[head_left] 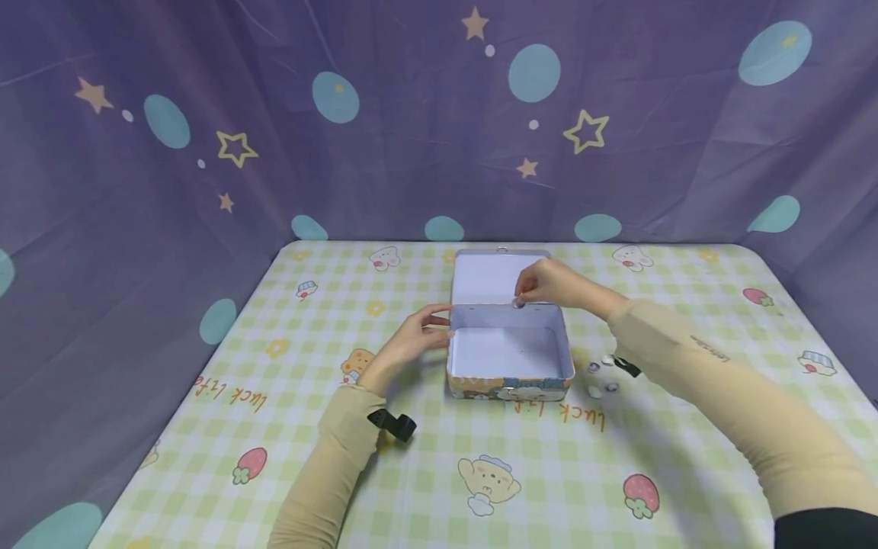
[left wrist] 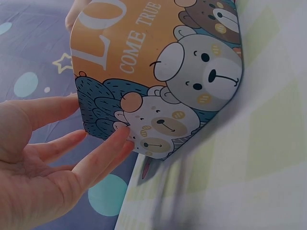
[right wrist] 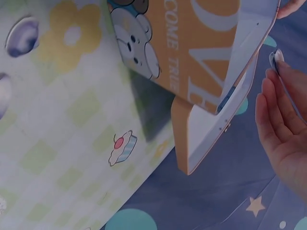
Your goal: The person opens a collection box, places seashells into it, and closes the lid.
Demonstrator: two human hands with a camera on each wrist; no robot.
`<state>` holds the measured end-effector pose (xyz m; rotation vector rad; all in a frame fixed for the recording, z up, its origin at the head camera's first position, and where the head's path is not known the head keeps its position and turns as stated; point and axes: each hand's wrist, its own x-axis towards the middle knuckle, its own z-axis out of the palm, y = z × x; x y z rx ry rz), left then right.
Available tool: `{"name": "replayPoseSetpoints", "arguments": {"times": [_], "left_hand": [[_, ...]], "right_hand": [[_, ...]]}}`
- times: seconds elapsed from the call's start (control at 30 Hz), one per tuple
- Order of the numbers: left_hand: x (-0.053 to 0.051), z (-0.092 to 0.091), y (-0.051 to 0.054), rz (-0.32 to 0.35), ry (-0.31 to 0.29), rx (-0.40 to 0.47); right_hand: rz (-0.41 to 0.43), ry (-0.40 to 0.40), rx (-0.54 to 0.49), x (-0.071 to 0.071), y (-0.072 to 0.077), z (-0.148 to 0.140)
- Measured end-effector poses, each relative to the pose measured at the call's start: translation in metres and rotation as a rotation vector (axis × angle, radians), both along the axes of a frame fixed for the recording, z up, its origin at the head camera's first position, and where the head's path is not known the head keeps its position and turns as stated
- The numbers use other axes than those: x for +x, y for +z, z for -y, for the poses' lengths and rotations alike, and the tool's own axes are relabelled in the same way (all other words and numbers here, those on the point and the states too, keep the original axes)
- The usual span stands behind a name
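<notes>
A tin box (head_left: 509,389) with bears printed on it stands with its lid (head_left: 483,276) folded back on the table; its inside shows pale and bare. The left hand (head_left: 414,335) touches the box's left side with its fingers fairly straight, as the left wrist view also shows at the hand (left wrist: 62,167) and the printed side (left wrist: 129,72). Over the box's back edge, the right hand (head_left: 542,282) pinches a small shiny shell-like piece (head_left: 517,303). In the right wrist view this piece (right wrist: 275,60) sits between thumb and finger of the hand (right wrist: 285,105).
Several small shell-like pieces (head_left: 594,392) lie on the checked tablecloth (head_left: 411,488) right of the box, close to the right forearm. A purple curtain (head_left: 425,114) hangs behind the table. Black straps with small devices (head_left: 394,424) are on the wrists.
</notes>
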<state>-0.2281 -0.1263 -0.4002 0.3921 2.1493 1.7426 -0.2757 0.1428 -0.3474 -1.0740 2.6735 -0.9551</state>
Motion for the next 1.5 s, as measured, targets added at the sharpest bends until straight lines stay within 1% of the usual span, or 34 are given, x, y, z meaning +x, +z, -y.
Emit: {"name": "replayPoseSetpoints", "arguments": {"times": [0.13, 0.37, 0.53, 0.73, 0.87, 0.97, 1.1, 1.2, 1.33, 1.5], "left_hand": [[0.0, -0.001, 0.001, 0.002, 0.002, 0.001], [0.0, -0.001, 0.002, 0.011, 0.013, 0.002], [0.0, -0.002, 0.002, 0.009, 0.014, -0.007], [0.0, -0.001, 0.001, 0.005, 0.004, -0.004], [0.0, -0.001, 0.002, 0.016, 0.004, 0.001], [0.001, -0.002, 0.005, 0.029, 0.001, 0.002], [0.007, -0.004, 0.016, 0.036, -0.004, -0.009], [0.012, -0.005, 0.024, 0.031, -0.006, -0.018], [0.015, -0.006, 0.027, 0.029, -0.003, -0.021], [0.015, -0.005, 0.027, 0.033, -0.001, -0.019]], "right_hand": [[0.037, 0.02, 0.0, 0.001, -0.001, 0.006], [0.045, 0.041, 0.053, 0.005, -0.002, 0.019], [0.06, 0.064, 0.064, 0.008, -0.005, 0.025], [0.06, 0.08, 0.064, 0.009, -0.007, 0.031], [0.038, 0.097, 0.075, 0.009, -0.009, 0.033], [0.025, 0.099, 0.087, 0.01, -0.01, 0.032], [0.013, 0.08, 0.084, 0.013, -0.009, 0.029], [-0.017, 0.068, 0.073, 0.016, -0.007, 0.026], [-0.041, 0.065, 0.041, 0.019, -0.006, 0.019], [-0.02, 0.042, 0.005, 0.022, -0.003, 0.007]]}}
